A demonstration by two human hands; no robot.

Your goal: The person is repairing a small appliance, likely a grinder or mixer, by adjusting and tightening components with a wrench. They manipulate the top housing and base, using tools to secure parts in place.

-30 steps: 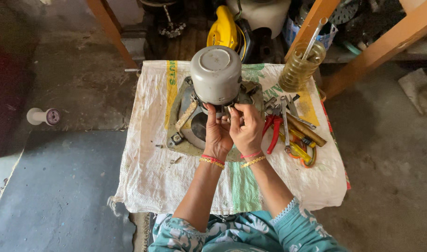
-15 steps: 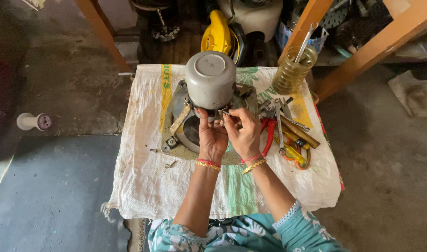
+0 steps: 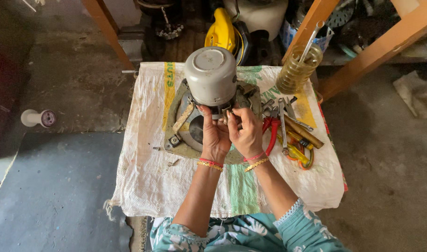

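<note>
A grey cylindrical motor housing [image 3: 210, 74] stands upright on a flat metal base plate [image 3: 176, 122] on a small table covered with a white woven sack [image 3: 148, 177]. My left hand [image 3: 215, 134] reaches under the housing's near lower edge, fingers curled against it. My right hand [image 3: 245, 130] is right beside it, fingertips pinched on a small metal part at the housing's base; the part is too small to name. Both wrists wear red and gold bangles.
Pliers with red handles [image 3: 272, 134], spanners and other hand tools [image 3: 292, 135] lie to the right of my hands. A jar of yellowish liquid [image 3: 297, 70] with a rod in it stands at the back right. Wooden legs [image 3: 381, 46], a yellow appliance [image 3: 221, 32] and a spool [image 3: 38, 118] surround the table.
My hands stay at the housing's base with only slight finger movement. The view has shifted a little.
</note>
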